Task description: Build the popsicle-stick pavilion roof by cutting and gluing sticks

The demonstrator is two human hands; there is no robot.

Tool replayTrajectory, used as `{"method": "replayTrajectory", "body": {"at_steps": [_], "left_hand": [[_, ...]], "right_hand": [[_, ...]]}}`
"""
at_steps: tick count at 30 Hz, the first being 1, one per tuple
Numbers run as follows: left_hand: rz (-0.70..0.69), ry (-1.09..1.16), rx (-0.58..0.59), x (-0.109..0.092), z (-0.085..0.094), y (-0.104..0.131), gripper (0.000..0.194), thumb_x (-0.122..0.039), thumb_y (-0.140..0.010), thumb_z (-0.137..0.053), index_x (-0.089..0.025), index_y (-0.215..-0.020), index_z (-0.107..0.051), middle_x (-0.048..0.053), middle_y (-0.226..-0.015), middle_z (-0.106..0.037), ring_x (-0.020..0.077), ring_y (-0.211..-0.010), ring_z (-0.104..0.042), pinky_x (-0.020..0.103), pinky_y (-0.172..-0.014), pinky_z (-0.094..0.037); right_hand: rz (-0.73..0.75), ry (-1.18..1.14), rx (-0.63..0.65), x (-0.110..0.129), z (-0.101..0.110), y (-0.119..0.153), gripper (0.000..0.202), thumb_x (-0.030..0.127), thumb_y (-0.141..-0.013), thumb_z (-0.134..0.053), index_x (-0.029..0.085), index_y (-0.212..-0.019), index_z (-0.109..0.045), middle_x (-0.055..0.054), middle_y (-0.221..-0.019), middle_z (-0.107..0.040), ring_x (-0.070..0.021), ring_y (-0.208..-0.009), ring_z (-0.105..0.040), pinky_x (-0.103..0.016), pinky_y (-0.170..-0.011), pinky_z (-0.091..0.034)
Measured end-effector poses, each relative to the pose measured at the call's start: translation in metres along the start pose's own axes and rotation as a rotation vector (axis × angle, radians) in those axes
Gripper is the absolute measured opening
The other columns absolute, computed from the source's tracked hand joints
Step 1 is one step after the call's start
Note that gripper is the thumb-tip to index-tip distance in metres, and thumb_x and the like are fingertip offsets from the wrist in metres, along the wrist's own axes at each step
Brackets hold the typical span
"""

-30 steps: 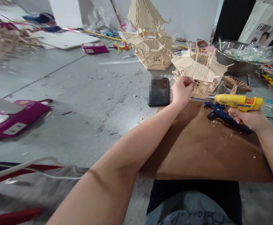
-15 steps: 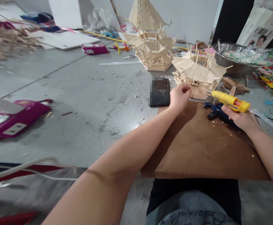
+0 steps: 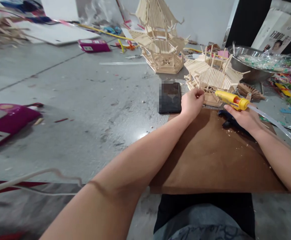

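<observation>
My right hand (image 3: 244, 115) grips a yellow glue gun (image 3: 231, 99) with a clear glue stick (image 3: 276, 124) trailing from its back. The gun's front end points left, at the lower front of a small wooden-stick pavilion model (image 3: 214, 78). Close by, at the model's front left, my left hand (image 3: 192, 101) is closed in a pinch; what its fingertips hold is too small to make out. Dark blue pliers (image 3: 231, 120) lie on the brown board (image 3: 210, 156), partly under my right hand. A black phone (image 3: 170, 98) lies beside my left hand.
Behind stands a taller wooden-stick pagoda (image 3: 161, 43). A metal bowl (image 3: 252, 74) with plastic-wrapped sticks sits at the back right. Purple power strips (image 3: 94, 46) and a white board (image 3: 57, 31) are on the left side. A folded brown paper fan (image 3: 251, 91) lies right of the model.
My right hand has moved the glue gun left, bringing its front end closer to my left hand and the model. My left hand keeps its pinch. The view has shifted slightly.
</observation>
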State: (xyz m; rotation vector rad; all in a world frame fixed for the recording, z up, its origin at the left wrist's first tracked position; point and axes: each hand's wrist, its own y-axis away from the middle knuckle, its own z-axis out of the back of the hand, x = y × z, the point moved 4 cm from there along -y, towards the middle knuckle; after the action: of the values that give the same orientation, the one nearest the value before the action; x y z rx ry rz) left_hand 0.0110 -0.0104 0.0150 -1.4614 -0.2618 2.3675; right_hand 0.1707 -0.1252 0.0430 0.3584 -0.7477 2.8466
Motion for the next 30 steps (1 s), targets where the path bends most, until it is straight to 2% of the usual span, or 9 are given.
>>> {"method": "replayTrajectory", "body": {"at_steps": [9, 16, 22, 27, 30], "left_hand": [[-0.005, -0.059, 0.044, -0.007, -0.004, -0.003, 0.022, -0.035, -0.076, -0.054, -0.022, -0.087, -0.069, 0.004, -0.082, -0.069, 0.0174, -0.078, -0.061, 0.030, -0.075, -0.044], [0.014, -0.078, 0.001, -0.009, -0.004, -0.004, 0.021, -0.036, -0.076, -0.055, -0.024, -0.083, -0.070, 0.004, -0.077, -0.069, 0.0198, -0.081, -0.062, 0.032, -0.076, -0.044], [0.018, -0.111, 0.006, -0.011, -0.003, -0.004, 0.022, -0.035, -0.076, -0.054, -0.023, -0.083, -0.070, 0.005, -0.078, -0.069, 0.0202, -0.081, -0.062, 0.032, -0.076, -0.045], [-0.007, -0.090, 0.004, -0.009, -0.002, -0.004, 0.020, -0.034, -0.076, -0.054, -0.023, -0.083, -0.070, 0.003, -0.077, -0.070, 0.0175, -0.076, -0.062, 0.030, -0.074, -0.045], [-0.024, -0.084, -0.001, -0.008, -0.001, -0.005, 0.020, -0.033, -0.076, -0.055, -0.022, -0.083, -0.070, 0.003, -0.076, -0.070, 0.0167, -0.074, -0.062, 0.029, -0.072, -0.045]], "right_hand": [[0.019, -0.030, -0.003, 0.001, -0.005, -0.002, 0.040, 0.056, -0.077, -0.046, 0.021, -0.080, -0.065, -0.007, -0.078, -0.068, -0.0245, -0.079, -0.062, -0.036, -0.071, -0.047], [0.044, -0.049, -0.027, 0.005, -0.005, -0.004, 0.039, 0.057, -0.077, -0.046, 0.023, -0.080, -0.066, -0.007, -0.075, -0.068, -0.0239, -0.075, -0.062, -0.037, -0.070, -0.048], [0.035, -0.046, -0.044, 0.005, -0.007, -0.004, 0.044, 0.060, -0.077, -0.045, 0.022, -0.083, -0.068, -0.008, -0.079, -0.068, -0.0258, -0.080, -0.062, -0.038, -0.069, -0.048], [0.032, -0.063, -0.008, 0.002, -0.010, -0.005, 0.047, 0.060, -0.077, -0.044, 0.021, -0.087, -0.068, -0.008, -0.084, -0.069, -0.0263, -0.085, -0.062, -0.039, -0.075, -0.047], [0.064, -0.079, -0.006, 0.003, -0.011, -0.006, 0.046, 0.060, -0.078, -0.044, 0.021, -0.087, -0.068, -0.008, -0.084, -0.069, -0.0250, -0.083, -0.063, -0.037, -0.073, -0.048]]}}
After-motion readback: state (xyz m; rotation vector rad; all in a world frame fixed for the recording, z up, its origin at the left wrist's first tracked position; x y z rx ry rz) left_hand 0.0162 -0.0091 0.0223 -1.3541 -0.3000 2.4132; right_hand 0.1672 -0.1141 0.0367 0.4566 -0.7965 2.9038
